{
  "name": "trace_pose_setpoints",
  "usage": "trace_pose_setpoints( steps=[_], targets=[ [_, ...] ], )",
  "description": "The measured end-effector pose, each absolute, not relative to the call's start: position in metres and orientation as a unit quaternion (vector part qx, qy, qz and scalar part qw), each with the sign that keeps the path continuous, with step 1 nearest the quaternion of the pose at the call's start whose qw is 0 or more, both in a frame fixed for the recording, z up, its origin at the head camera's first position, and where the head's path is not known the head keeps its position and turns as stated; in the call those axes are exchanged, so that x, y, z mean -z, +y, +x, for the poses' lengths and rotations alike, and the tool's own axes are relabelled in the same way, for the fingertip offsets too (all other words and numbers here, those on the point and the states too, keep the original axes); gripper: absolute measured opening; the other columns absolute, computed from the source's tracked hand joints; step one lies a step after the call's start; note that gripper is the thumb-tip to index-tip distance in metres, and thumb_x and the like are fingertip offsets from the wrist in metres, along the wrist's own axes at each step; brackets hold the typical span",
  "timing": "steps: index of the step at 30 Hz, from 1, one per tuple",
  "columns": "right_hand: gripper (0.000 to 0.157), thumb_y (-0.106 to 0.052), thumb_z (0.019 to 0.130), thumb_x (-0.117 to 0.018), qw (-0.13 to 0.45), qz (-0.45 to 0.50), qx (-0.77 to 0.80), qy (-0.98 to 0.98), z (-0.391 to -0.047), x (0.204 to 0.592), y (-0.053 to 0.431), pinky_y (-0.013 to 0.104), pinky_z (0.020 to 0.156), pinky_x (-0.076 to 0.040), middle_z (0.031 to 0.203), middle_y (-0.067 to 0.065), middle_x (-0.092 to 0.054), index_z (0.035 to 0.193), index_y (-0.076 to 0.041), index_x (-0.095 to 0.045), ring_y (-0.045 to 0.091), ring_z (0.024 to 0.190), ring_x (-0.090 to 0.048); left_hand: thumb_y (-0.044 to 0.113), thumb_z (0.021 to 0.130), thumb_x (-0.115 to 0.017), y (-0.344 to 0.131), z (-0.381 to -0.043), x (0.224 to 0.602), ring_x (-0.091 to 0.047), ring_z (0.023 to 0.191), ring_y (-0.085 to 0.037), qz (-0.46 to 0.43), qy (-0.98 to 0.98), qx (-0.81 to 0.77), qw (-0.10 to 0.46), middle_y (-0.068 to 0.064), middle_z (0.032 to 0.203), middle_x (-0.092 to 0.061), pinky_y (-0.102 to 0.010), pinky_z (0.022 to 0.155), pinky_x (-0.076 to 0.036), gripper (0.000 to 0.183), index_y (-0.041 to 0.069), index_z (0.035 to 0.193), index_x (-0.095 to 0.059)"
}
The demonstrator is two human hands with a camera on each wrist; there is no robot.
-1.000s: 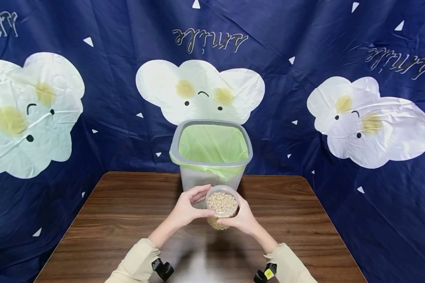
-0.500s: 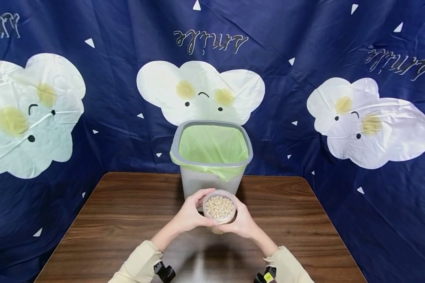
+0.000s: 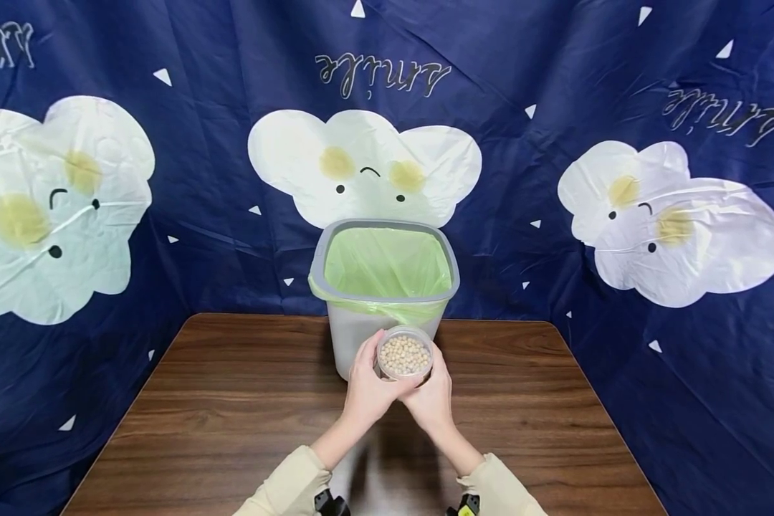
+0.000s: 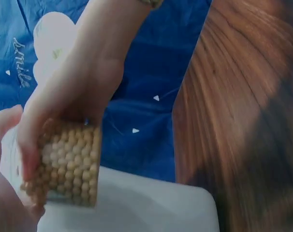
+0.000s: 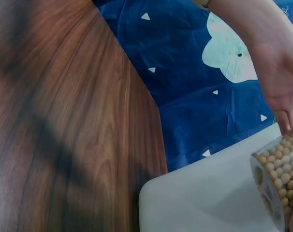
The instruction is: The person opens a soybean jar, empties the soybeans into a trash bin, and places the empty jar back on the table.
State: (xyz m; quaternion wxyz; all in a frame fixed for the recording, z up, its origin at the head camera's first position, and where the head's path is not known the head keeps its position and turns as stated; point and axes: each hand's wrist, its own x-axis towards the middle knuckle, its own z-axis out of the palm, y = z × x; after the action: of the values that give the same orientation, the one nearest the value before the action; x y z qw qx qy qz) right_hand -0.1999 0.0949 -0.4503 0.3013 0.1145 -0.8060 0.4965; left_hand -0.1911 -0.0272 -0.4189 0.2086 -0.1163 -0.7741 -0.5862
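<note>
A clear round jar of pale soybeans (image 3: 405, 356) is held up in front of the bin in the head view. Whether a clear lid covers its top I cannot tell. My left hand (image 3: 365, 390) grips it from the left, its thumb across the near side. From the right my right hand (image 3: 433, 398) holds the same jar, and the two thumbs come together in front. In the left wrist view the jar (image 4: 71, 166) shows its bean-filled side. The right wrist view catches only part of the jar (image 5: 284, 176) at the right edge.
Just beyond the hands stands a light grey bin (image 3: 348, 347) lined with a green plastic bag (image 3: 387, 261) under a grey rim. It stands at the back of a brown wooden table (image 3: 232, 401). Dark blue cloth (image 3: 516, 236) with white clouds surrounds the table.
Both hands have drawn closer together on the jar. The jar first came slightly nearer to me, then moved forward and up toward the bin.
</note>
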Motion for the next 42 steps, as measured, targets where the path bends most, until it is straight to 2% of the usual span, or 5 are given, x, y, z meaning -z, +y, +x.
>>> trace_pose_setpoints(
  steps=[11,19,24,35,42],
  targets=[
    [0.082,-0.01,0.057,-0.085,0.128,0.143,-0.573,-0.796,-0.197,0.447,0.12,0.033,0.09,-0.042,0.116,0.01,-0.057,0.128,-0.003,-0.045,0.019,0.105,-0.053,0.0,0.071,-0.075,-0.069,-0.21,0.42,-0.055,0.108,-0.034,-0.247,-0.711,0.658,0.017,-0.023,0.116,-0.056,-0.032,0.088,-0.047,0.052,-0.009,0.118,-0.054],
    [0.085,0.0,0.056,-0.082,0.046,0.33,-0.574,-0.748,-0.196,0.442,0.135,0.027,0.09,-0.042,0.118,0.019,-0.054,0.131,0.002,-0.04,0.015,0.106,-0.052,0.0,0.065,-0.078,-0.077,-0.21,0.415,-0.048,0.116,-0.034,-0.346,-0.676,0.646,-0.08,-0.026,0.133,-0.041,-0.029,0.092,-0.044,0.082,-0.011,0.133,-0.034],
    [0.086,-0.003,0.056,-0.083,0.045,0.342,-0.574,-0.742,-0.194,0.437,0.136,0.027,0.092,-0.041,0.119,0.016,-0.054,0.131,-0.003,-0.041,0.015,0.107,-0.051,-0.004,0.063,-0.076,-0.073,-0.206,0.411,-0.054,0.11,-0.027,-0.355,-0.674,0.643,-0.077,-0.027,0.125,-0.049,-0.025,0.086,-0.046,0.08,-0.011,0.132,-0.036],
    [0.081,-0.008,0.056,-0.08,0.14,0.259,-0.552,-0.78,-0.198,0.441,0.128,0.03,0.089,-0.044,0.116,0.014,-0.057,0.128,0.001,-0.044,0.02,0.103,-0.053,0.003,0.06,-0.082,-0.058,-0.204,0.414,-0.05,0.115,-0.03,-0.274,-0.716,0.641,0.014,-0.016,0.127,-0.052,-0.021,0.092,-0.04,0.081,-0.002,0.131,-0.044],
    [0.09,-0.014,0.05,-0.086,0.207,0.2,-0.538,-0.792,-0.202,0.447,0.12,0.034,0.092,-0.042,0.118,0.01,-0.057,0.13,-0.005,-0.045,0.022,0.106,-0.053,0.007,0.058,-0.084,-0.045,-0.204,0.417,-0.047,0.119,-0.026,-0.212,-0.729,0.649,0.045,-0.014,0.129,-0.05,-0.035,0.099,-0.036,0.088,0.0,0.133,-0.039]
  ],
)
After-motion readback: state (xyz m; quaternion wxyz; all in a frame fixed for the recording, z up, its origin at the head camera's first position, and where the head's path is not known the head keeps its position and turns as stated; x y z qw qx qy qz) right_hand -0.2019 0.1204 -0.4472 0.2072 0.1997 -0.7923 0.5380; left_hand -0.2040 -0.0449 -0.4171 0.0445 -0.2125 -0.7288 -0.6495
